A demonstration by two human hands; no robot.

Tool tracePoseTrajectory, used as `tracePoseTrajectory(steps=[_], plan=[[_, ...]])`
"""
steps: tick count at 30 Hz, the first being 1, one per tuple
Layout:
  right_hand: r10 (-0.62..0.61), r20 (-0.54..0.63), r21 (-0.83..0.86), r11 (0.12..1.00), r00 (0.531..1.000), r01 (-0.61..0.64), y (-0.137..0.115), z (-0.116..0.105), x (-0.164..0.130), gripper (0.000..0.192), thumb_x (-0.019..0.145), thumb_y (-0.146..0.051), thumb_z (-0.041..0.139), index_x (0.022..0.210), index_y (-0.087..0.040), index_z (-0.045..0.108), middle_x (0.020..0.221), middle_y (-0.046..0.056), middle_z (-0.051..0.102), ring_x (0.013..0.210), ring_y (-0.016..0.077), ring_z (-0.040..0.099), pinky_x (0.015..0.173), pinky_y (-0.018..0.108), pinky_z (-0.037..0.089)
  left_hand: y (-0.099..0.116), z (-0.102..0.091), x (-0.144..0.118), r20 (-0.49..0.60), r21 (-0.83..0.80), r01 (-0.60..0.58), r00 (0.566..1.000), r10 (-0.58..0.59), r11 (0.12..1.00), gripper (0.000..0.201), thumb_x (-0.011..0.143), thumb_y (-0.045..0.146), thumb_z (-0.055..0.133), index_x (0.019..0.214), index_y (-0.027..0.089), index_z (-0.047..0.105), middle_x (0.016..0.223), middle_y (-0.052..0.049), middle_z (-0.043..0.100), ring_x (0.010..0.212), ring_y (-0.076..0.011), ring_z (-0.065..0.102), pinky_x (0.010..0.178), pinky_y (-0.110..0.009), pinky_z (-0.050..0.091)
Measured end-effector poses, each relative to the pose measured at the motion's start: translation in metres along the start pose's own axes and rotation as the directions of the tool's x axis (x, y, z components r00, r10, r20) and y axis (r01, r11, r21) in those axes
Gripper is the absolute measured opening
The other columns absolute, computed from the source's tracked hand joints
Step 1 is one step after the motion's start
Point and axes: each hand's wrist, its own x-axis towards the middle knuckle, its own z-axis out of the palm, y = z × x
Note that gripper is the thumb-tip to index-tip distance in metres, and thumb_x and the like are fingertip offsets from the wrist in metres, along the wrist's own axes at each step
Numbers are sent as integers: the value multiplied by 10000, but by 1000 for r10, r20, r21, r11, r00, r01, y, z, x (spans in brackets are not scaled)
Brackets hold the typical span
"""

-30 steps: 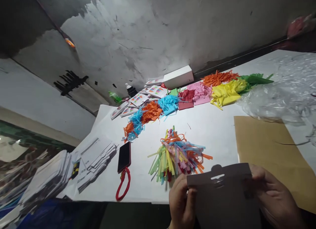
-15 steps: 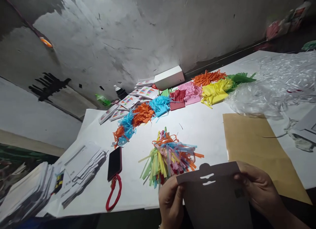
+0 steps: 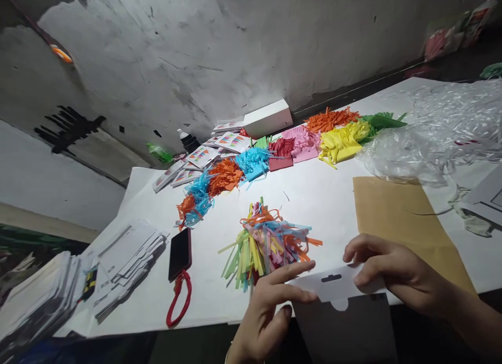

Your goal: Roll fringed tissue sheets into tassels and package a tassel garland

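Scuffed grey wall behind a white paper-covered tabletop (image 3: 337, 196). At its near edge, both hands hold a flat white card header with a slotted hang hole (image 3: 333, 284), long axis running left to right. Left hand (image 3: 262, 311): fingers pinched on the card's left end. Right hand (image 3: 396, 272): fingers clamped on its right end. Just beyond lies a bundle of mixed-colour fringed paper strips (image 3: 266, 241), nearer the left hand. A brown paper sheet (image 3: 403, 217) lies right. No legible writing.
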Motion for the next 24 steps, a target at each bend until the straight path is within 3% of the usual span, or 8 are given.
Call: tracePoseTrajectory(steps=[3,5,7,9,12,17,24], plan=[[-19,110,-296,954,994,51,-12,-4,4,293,886,-71,509,1091,-231,643,1264,122,624,1169,244,617,953,367,524,-2,12,-3,-27,69,63,998,-62,996,207,946,291,628,1116,235,732,1191,-143,747,1082,-295,715,884,-376,585],[-15,165,-474,876,986,93,-20,-1,11,224,894,-108,554,1085,-208,615,1252,137,644,1174,277,606,997,429,492,-6,20,-2,-60,68,49,997,-45,996,182,939,151,607,1078,225,700,1057,-109,746,972,-228,716,787,-287,578],[-61,207,-612,771,976,178,-24,5,21,148,942,-153,568,1081,-177,613,1061,125,696,968,270,654,879,431,515,-10,27,0,-60,68,11,998,-7,998,238,942,77,561,1092,223,673,1061,-99,725,967,-201,699,767,-256,563],[-101,249,-709,658,963,252,-23,12,31,156,990,-151,523,1113,-140,618,863,87,686,737,236,633,681,368,487,-14,30,3,-53,82,-3,999,7,997,290,939,65,569,1163,232,647,1137,-104,706,1043,-208,678,848,-281,558],[-69,327,-752,585,942,304,-18,16,40,168,996,-138,502,1114,-119,620,790,59,651,628,219,595,546,326,387,-19,31,3,-60,74,10,998,-5,997,359,949,103,603,1276,250,600,1186,-103,697,1116,-227,652,968,-343,533],[41,418,-721,622,908,304,-6,10,46,211,913,-96,611,1121,-132,599,858,50,663,652,198,623,552,294,379,-28,35,3,-92,57,-3,996,9,998,451,977,194,623,1410,272,528,1268,-114,680,1183,-247,624,1030,-386,509],[255,448,-580,813,857,61,2,-4,58,188,855,-69,610,988,-191,556,781,6,693,624,156,640,521,234,356,-35,45,10,-129,9,-29,991,30,1000,542,937,281,710,1440,268,509,1319,-133,662,1227,-284,618,1078,-455,491]])
